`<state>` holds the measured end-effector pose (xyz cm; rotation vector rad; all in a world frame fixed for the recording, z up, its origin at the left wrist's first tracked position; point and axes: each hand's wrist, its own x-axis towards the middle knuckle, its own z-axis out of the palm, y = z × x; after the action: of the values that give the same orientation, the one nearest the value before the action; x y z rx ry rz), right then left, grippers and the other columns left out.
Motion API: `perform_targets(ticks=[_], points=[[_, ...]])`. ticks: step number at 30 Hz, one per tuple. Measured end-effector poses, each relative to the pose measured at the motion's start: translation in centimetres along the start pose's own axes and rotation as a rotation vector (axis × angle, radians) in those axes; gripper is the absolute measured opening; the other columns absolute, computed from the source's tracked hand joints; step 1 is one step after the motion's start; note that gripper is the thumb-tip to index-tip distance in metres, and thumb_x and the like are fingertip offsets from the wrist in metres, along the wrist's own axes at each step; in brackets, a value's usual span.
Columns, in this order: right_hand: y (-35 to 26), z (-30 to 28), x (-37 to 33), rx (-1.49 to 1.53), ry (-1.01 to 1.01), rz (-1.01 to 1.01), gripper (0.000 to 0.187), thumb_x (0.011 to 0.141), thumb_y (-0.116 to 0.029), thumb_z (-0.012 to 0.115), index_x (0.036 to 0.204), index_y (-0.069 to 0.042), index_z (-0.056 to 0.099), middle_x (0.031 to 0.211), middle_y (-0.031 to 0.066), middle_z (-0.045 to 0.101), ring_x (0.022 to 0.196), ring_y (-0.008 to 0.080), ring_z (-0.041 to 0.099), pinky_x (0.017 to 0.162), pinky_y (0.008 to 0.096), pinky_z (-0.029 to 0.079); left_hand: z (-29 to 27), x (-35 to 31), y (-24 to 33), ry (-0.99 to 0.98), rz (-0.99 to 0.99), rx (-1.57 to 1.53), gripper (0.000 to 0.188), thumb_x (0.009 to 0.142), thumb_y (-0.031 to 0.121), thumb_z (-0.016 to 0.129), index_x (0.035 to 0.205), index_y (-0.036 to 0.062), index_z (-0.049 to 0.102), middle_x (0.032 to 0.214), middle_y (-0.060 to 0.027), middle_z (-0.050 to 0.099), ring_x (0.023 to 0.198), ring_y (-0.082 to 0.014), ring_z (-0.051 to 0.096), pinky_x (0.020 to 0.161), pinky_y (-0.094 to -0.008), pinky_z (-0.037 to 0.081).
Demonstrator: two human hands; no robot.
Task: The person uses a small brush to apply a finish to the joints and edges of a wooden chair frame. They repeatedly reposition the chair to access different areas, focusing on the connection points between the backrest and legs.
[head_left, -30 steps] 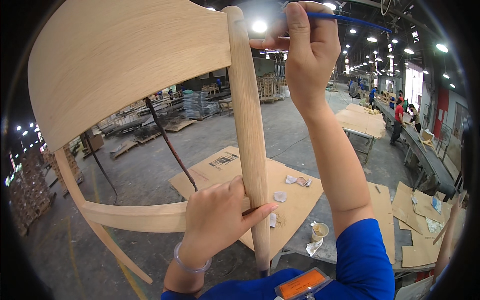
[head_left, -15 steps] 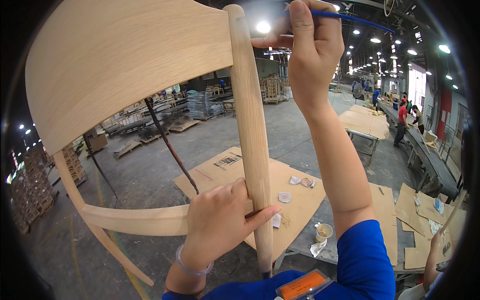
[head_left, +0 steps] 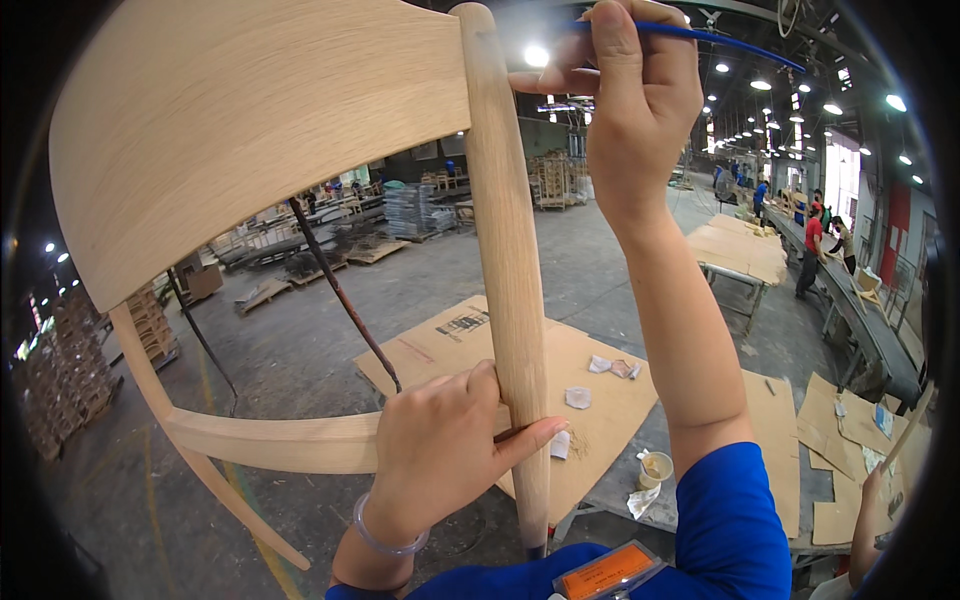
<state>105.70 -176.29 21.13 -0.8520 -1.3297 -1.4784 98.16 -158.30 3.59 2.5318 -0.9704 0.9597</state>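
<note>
A pale wooden chair frame (head_left: pixel 260 130) with a broad curved back panel fills the left side, held up in front of me. My left hand (head_left: pixel 440 430) is closed round the lower rail (head_left: pixel 280 442) where it meets the round post (head_left: pixel 508 240), the thumb lying across the post. Beside the post's top end, my right hand (head_left: pixel 640 110) pinches a thin blue stick (head_left: pixel 720 42) that tapers to the right. One finger of that hand reaches toward the post. The stick's working end is lost in glare and behind fingers.
Below is a cardboard-covered table (head_left: pixel 615 430) with crumpled white scraps and a small cup (head_left: pixel 655 467). Dark metal rods (head_left: pixel 345 295) rise behind the frame. Another person's arm (head_left: pixel 870 520) shows at the lower right. People work along a conveyor (head_left: pixel 860 320) farther off.
The background has shifted slightly right in the view. My right hand and the blue stick sit a little farther right and the left hand keeps its hold.
</note>
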Motion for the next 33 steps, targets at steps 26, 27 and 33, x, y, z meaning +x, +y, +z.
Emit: perform_targets(ticks=[26,27,33], points=[[-0.2,1.3,0.1,0.025,0.027,0.031,0.016,0.111,-0.017,0.054,0.107,-0.002,0.051,0.076,0.0035,0.056,0.063,0.0113,0.064,0.060,0.0288,0.063,-0.8,-0.5,-0.4,0.041,0.001,0.048,0.064,0.087,0.070,0.071,0.084,0.0062,0.066,0.063,-0.0050,0.066,0.055,-0.0207,0.069,0.050,-0.0318,0.053],[-0.2,1.3,0.1,0.027,0.027,0.026,0.016,0.111,-0.017,0.054,0.106,-0.002,0.051,0.076,0.0033,0.056,0.063,0.0111,0.063,0.060,0.0286,0.063,-0.8,-0.6,-0.4,0.042,-0.002,0.047,0.064,0.087,0.070,0.071,0.084,0.0063,0.066,0.063,-0.0050,0.066,0.055,-0.0208,0.069,0.050,-0.0317,0.053],[-0.3,2.0,0.4,0.030,0.036,0.009,0.017,0.111,-0.018,0.055,0.106,-0.002,0.053,0.077,0.0034,0.057,0.062,0.0087,0.061,0.059,0.0270,0.063,-1.2,-0.8,-0.6,0.053,-0.011,0.044,0.061,0.087,0.068,0.072,0.084,0.0069,0.066,0.064,-0.0046,0.067,0.057,-0.0206,0.069,0.051,-0.0316,0.053]])
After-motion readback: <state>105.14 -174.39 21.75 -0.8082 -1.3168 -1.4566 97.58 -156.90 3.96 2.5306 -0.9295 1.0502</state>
